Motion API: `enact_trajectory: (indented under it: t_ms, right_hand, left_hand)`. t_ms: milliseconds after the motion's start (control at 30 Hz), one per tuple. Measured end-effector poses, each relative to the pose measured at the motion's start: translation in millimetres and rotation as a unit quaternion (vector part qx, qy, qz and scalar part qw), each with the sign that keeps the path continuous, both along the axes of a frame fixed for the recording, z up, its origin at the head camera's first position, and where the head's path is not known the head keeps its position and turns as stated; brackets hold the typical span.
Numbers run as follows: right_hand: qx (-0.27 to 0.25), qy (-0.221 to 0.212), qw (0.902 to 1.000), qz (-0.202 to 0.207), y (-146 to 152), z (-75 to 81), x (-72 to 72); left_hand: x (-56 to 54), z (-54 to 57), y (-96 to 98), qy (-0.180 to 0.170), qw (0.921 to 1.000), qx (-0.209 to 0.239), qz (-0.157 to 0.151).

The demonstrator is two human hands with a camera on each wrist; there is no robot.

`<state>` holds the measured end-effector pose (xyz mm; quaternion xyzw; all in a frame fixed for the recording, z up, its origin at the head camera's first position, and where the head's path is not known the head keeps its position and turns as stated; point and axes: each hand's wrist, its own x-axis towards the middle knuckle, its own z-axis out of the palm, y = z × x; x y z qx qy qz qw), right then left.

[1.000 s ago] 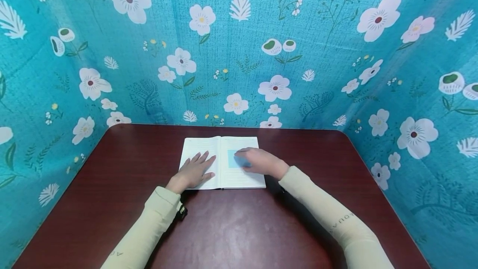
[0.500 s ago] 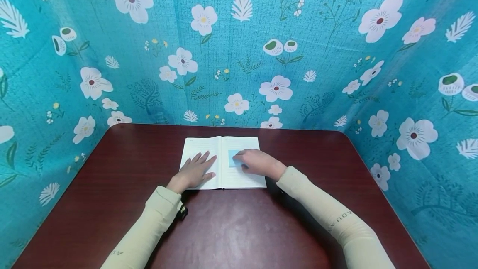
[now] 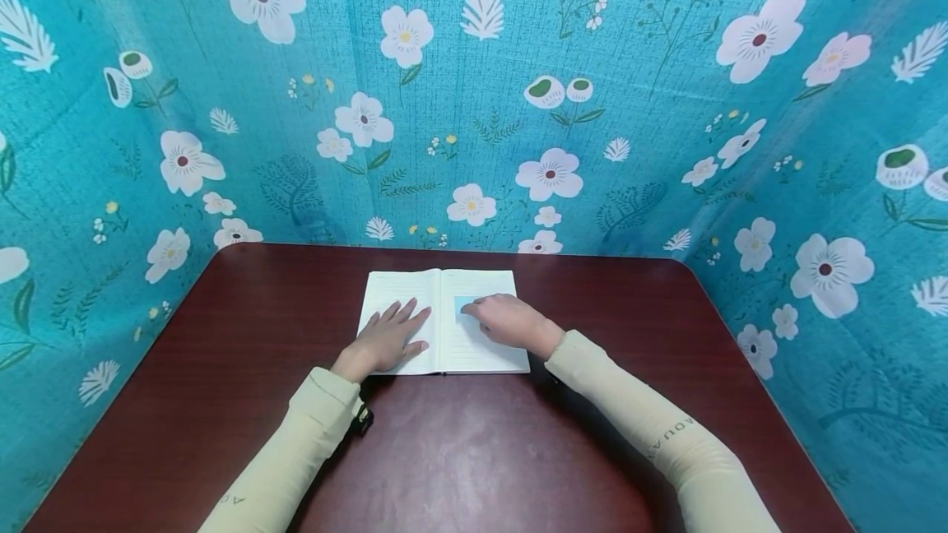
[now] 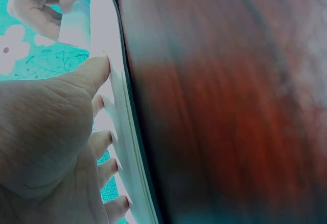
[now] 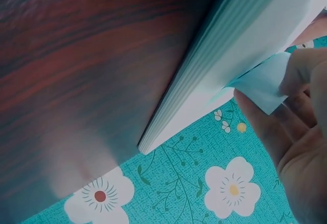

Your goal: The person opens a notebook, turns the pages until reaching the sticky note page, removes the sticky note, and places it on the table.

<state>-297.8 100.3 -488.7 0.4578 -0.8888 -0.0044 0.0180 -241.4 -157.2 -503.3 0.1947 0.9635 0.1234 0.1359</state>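
An open notebook [image 3: 485, 359] with lined white pages lies on the table. My left hand [image 3: 388, 339] rests flat on its left page, fingers spread; in the left wrist view the thumb [image 4: 94, 75] and fingertips press on the paper. Over the right page, my right hand [image 3: 511, 322] pinches a light blue sticky note [image 5: 263, 83] between thumb and fingers. The note bends up from the page, with its far edge still against the paper in the right wrist view. From the head, the hand covers much of the note.
The dark red-brown table [image 3: 459, 451] extends around the notebook on all sides. A turquoise flowered curtain [image 3: 444, 64] hangs behind the table and along both sides.
My right hand has closed on the sticky note's near part and drawn it up, so less of the blue shows from the head. My left hand has stayed put on the left page.
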Motion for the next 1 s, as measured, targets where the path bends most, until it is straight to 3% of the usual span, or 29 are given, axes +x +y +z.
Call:
enact_trajectory:
  t_ms: [667, 1000]
  right_hand:
    - [-0.015, 0.015, 0.9997, -0.016, -6, -0.6, -3.5]
    - [-0.109, -0.026, 0.9917, -0.064, -2, -0.6, -13.1]
  left_hand:
    - [-0.2, -0.2, 2.5, -0.006, 0.9999, -0.011, -0.003]
    - [-0.7, 0.0, 0.4, -0.014, 0.9996, -0.026, -0.004]
